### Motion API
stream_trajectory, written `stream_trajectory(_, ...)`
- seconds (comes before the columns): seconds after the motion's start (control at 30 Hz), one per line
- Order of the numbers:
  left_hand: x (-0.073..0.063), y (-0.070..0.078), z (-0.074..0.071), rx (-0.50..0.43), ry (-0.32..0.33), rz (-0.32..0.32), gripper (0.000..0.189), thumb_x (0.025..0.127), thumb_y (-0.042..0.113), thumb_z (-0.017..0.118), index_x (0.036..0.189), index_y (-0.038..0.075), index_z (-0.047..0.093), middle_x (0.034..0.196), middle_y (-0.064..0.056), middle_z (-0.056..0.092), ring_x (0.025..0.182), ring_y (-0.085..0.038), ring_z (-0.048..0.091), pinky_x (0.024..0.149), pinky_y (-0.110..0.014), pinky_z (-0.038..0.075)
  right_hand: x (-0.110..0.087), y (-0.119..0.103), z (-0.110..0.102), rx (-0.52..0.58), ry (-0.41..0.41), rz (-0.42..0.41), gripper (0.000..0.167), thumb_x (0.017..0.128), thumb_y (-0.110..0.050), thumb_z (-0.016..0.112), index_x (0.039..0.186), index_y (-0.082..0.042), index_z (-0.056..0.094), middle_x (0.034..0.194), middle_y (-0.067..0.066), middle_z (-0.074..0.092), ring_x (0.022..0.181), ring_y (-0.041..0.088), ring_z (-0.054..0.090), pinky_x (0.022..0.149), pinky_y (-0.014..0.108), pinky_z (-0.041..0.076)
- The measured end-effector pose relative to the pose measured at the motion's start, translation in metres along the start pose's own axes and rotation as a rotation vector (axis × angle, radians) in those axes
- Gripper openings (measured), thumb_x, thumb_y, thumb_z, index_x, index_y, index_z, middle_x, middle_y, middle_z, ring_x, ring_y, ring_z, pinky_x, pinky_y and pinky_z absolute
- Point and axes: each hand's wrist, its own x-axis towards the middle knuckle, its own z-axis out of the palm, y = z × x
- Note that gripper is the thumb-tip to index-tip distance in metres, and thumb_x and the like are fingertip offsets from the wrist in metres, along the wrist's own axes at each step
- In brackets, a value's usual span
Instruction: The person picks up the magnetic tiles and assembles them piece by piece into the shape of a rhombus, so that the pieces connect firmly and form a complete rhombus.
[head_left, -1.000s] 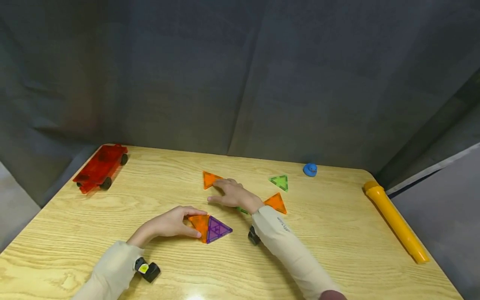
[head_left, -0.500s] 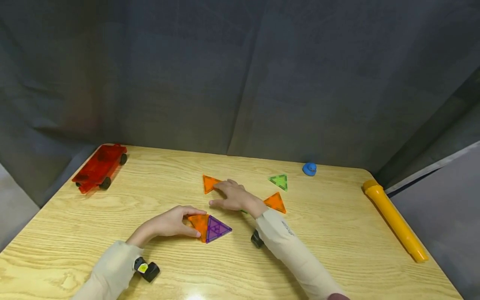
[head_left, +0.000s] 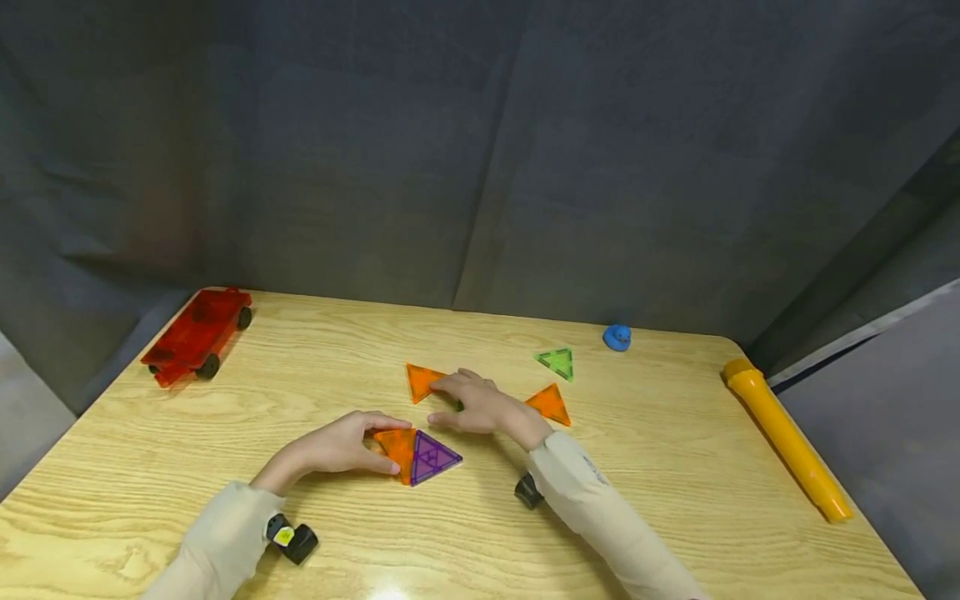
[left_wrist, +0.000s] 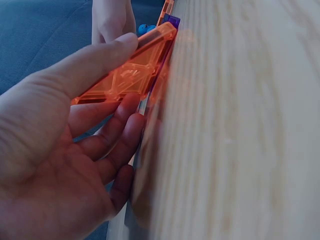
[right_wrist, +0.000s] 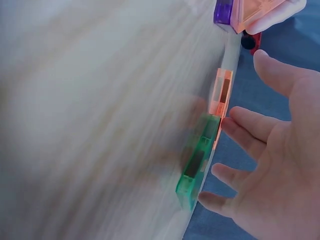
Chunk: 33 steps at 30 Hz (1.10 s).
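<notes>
My left hand (head_left: 341,446) pinches an orange triangular magnetic tile (head_left: 397,448) by its edges, between thumb and fingers. Against that tile's right edge lies a purple triangular tile (head_left: 435,457), flat on the table. Farther back, my right hand (head_left: 483,407) reaches over the table with its fingers loosely extended. Its fingertips touch or nearly touch a second orange triangular tile (head_left: 422,382). Mostly covered by this hand in the head view, a green tile (right_wrist: 198,157) stands out in the right wrist view, right beside the orange tile (right_wrist: 220,92).
Right of the right hand lie another orange triangle (head_left: 551,405) and a light green triangle (head_left: 557,363). A small blue duck (head_left: 617,337) sits near the back edge. The red toy car base (head_left: 197,333) is at back left, a yellow tube (head_left: 787,442) at the right edge.
The back orange tile has slid nearer to me, along with my right hand, which also shifted slightly right. My left hand and its tile have stayed put.
</notes>
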Motion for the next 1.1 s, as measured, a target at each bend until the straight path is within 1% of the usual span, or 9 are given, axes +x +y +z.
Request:
stream_trajectory(0.2, 0.000, 0.001, -0.001, -0.005, -0.003, -0.003, 0.063, 0.082, 0.027, 0.076, 0.135, 0.004, 0.053, 0.128, -0.015, 0.055, 0.115, -0.030, 0.051, 0.098, -0.051, 0.040, -0.007, 0.003, 0.002, -0.005, -0.002, -0.006, 0.059, 0.094, -0.045, 0.055, 0.144, -0.017, 0.043, 0.150, 0.004, 0.038, 0.144, 0.033, 0.015, 0.114, 0.056, 0.013)
stream_trajectory(0.27, -0.001, 0.001, -0.001, 0.000, -0.002, -0.002, 0.063, 0.081, 0.027, 0.076, 0.135, 0.004, 0.053, 0.129, -0.016, 0.055, 0.115, -0.031, 0.051, 0.098, -0.051, 0.040, -0.008, 0.003, 0.003, -0.005, 0.005, -0.012, 0.058, 0.094, -0.044, 0.055, 0.144, -0.017, 0.043, 0.149, 0.004, 0.038, 0.144, 0.033, 0.015, 0.114, 0.055, 0.013)
stream_trajectory(0.37, -0.002, 0.001, -0.001, 0.004, 0.002, 0.000, 0.063, 0.081, 0.027, 0.076, 0.135, 0.004, 0.052, 0.130, -0.018, 0.054, 0.117, -0.033, 0.050, 0.099, -0.052, 0.040, -0.006, 0.003, 0.003, 0.003, 0.047, -0.017, 0.058, 0.094, -0.043, 0.056, 0.144, -0.016, 0.043, 0.148, 0.005, 0.040, 0.143, 0.033, 0.017, 0.113, 0.055, 0.015)
stream_trajectory(0.5, -0.002, 0.002, 0.000, 0.011, 0.008, -0.003, 0.063, 0.082, 0.027, 0.076, 0.135, 0.003, 0.053, 0.132, -0.020, 0.053, 0.120, -0.037, 0.048, 0.101, -0.053, 0.039, 0.002, 0.001, 0.003, 0.007, 0.130, -0.010, 0.063, 0.092, -0.044, 0.059, 0.144, -0.013, 0.042, 0.145, 0.007, 0.043, 0.140, 0.030, 0.026, 0.109, 0.054, 0.024)
stream_trajectory(0.57, -0.001, 0.002, 0.000, 0.017, 0.009, -0.002, 0.062, 0.082, 0.027, 0.076, 0.134, 0.003, 0.053, 0.132, -0.020, 0.053, 0.120, -0.037, 0.048, 0.101, -0.053, 0.038, 0.007, 0.000, 0.004, 0.006, 0.149, 0.003, 0.065, 0.091, -0.045, 0.061, 0.144, -0.013, 0.041, 0.146, 0.007, 0.042, 0.138, 0.029, 0.030, 0.107, 0.052, 0.027)
stream_trajectory(0.63, -0.001, 0.003, 0.001, 0.021, 0.009, -0.001, 0.062, 0.082, 0.027, 0.075, 0.134, 0.003, 0.053, 0.132, -0.020, 0.053, 0.122, -0.038, 0.047, 0.102, -0.054, 0.037, 0.012, -0.001, 0.004, 0.011, 0.145, 0.019, 0.068, 0.089, -0.047, 0.061, 0.145, -0.013, 0.040, 0.147, 0.007, 0.041, 0.137, 0.029, 0.030, 0.106, 0.052, 0.027)
stream_trajectory(0.87, 0.000, 0.002, 0.001, 0.016, 0.011, -0.002, 0.061, 0.082, 0.027, 0.076, 0.134, 0.004, 0.054, 0.133, -0.020, 0.052, 0.123, -0.038, 0.046, 0.103, -0.055, 0.036, 0.026, -0.003, 0.006, 0.052, 0.102, 0.080, 0.073, 0.088, -0.050, 0.062, 0.146, -0.012, 0.038, 0.148, 0.008, 0.039, 0.137, 0.029, 0.031, 0.108, 0.058, 0.022)
stream_trajectory(1.1, -0.001, 0.001, 0.001, 0.011, 0.010, -0.001, 0.061, 0.082, 0.027, 0.076, 0.134, 0.005, 0.054, 0.132, -0.019, 0.053, 0.122, -0.038, 0.047, 0.102, -0.055, 0.036, 0.032, -0.007, 0.007, 0.031, 0.093, 0.090, 0.073, 0.087, -0.044, 0.066, 0.145, -0.010, 0.039, 0.145, 0.010, 0.042, 0.133, 0.029, 0.036, 0.104, 0.054, 0.028)
